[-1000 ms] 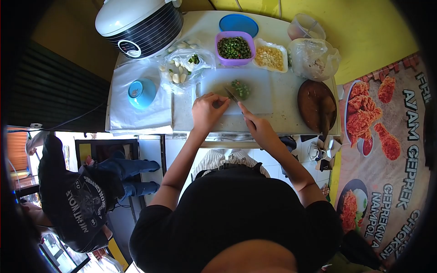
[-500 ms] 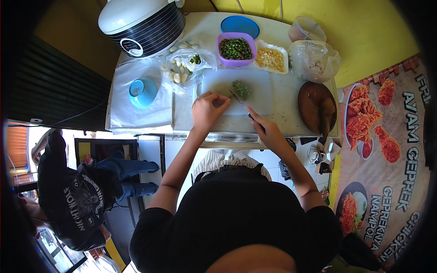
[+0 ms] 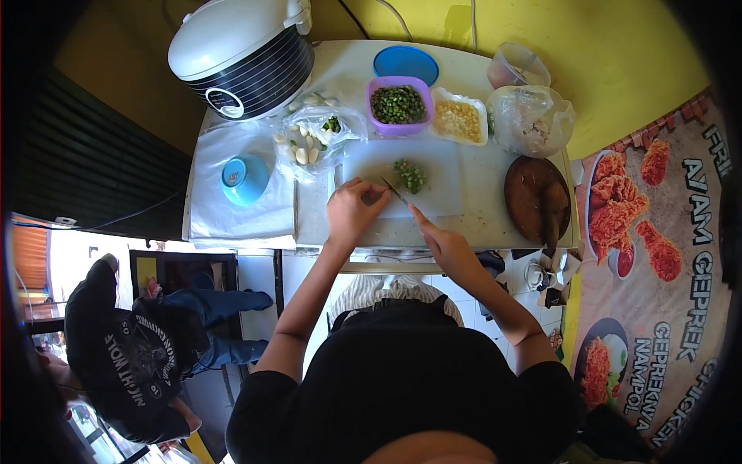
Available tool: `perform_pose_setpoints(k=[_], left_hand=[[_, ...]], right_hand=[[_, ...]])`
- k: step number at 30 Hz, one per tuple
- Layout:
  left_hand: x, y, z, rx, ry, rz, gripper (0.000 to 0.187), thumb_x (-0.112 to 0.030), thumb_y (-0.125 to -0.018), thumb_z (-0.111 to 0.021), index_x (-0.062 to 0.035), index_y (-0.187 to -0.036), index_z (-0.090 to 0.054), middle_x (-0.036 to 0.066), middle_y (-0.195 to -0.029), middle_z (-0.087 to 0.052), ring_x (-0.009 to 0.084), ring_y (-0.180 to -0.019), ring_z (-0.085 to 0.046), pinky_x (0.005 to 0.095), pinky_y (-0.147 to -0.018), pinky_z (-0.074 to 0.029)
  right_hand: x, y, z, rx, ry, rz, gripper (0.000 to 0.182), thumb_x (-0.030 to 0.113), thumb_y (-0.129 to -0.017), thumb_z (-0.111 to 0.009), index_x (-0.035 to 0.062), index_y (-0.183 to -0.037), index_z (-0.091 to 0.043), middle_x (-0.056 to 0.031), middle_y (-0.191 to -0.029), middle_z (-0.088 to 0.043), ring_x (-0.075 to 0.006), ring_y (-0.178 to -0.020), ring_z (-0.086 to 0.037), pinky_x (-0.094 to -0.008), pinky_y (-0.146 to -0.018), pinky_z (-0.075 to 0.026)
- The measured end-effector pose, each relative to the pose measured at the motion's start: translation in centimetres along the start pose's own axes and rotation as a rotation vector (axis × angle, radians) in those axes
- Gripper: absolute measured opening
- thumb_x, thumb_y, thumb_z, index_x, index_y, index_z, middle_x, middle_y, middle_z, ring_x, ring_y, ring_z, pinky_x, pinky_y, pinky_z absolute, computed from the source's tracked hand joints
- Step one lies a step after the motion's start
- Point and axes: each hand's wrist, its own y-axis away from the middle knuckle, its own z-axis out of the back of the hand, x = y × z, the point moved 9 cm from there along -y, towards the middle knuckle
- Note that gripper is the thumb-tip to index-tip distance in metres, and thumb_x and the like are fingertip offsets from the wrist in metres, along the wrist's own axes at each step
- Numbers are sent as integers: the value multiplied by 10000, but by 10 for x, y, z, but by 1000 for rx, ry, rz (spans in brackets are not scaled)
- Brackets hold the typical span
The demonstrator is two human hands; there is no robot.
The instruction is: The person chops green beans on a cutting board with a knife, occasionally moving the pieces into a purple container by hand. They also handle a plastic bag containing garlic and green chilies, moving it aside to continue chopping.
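Observation:
My right hand (image 3: 446, 246) is wrapped round the handle of a small knife (image 3: 397, 192), whose blade slants up and left over the white cutting board (image 3: 444, 197). Close to the blade, my left hand (image 3: 355, 210) is closed in a pinch at the board's left side. Whatever those fingers hold is too small or hidden to make out. A little heap of chopped green pieces (image 3: 410, 176) lies on the board just beyond the knife. Behind the board stands a purple tub (image 3: 374, 124) full of chopped greens, beside a white tray (image 3: 481, 138) of chopped pale yellow pieces.
An open plastic bag (image 3: 348, 127) with garlic cloves and a blue bowl (image 3: 246, 182) are at left, below a rice cooker (image 3: 239, 62). A blue lid (image 3: 406, 65) lies at the back. To the right sit a tied bag (image 3: 533, 120) and a brown mortar (image 3: 525, 189) with pestle. Another person (image 3: 131, 340) stands left.
The camera view has tilted, so the table appears lower. Relative to the board, the knife blade has shifted slightly left, closer to my left fingertips. My left hand keeps its pinch.

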Motion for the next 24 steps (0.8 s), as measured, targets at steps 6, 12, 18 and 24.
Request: perform_pose_setpoints(k=[6, 12, 18, 24], left_hand=[[1, 0, 0, -6, 26, 13, 160, -260, -737, -732, -101, -755, -721, 10, -719, -632, 175, -631, -626, 306, -580, -486], [-3, -3, 4, 55, -15, 26, 155, -270, -741, -729, -121, -784, -731, 9, -734, -631, 173, -669, -629, 308, -599, -487], [2, -5, 1, 61, -34, 61, 176, -302, -759, -719, -141, -829, -738, 16, -754, -636, 188, -682, -630, 320, -605, -487], [-3, -17, -9, 45, -39, -33, 224, -321, -779, -720, -134, -901, -738, 42, -815, -658, 206, -732, -646, 326, -666, -498]], right_hand=[[-1, -9, -17, 54, 196, -53, 687, 94, -899, -480, 279, -1490, -180, -182, -576, -554, -347, -512, -582, -446, -495, -471], [0, -5, -12, 51, 61, -19, 667, 90, -908, -468, 255, -1489, -185, -203, -610, -569, -367, -531, -587, -459, -506, -467], [-4, 8, 6, 30, -252, -52, 548, 123, -953, -461, 243, -1461, -296, -199, -605, -516, -310, -529, -560, -385, -565, -458], [-19, -6, 28, -87, -420, -80, 502, 88, -960, -488, 155, -1442, -362, -28, -735, -458, -73, -605, -327, -202, -583, -339]])
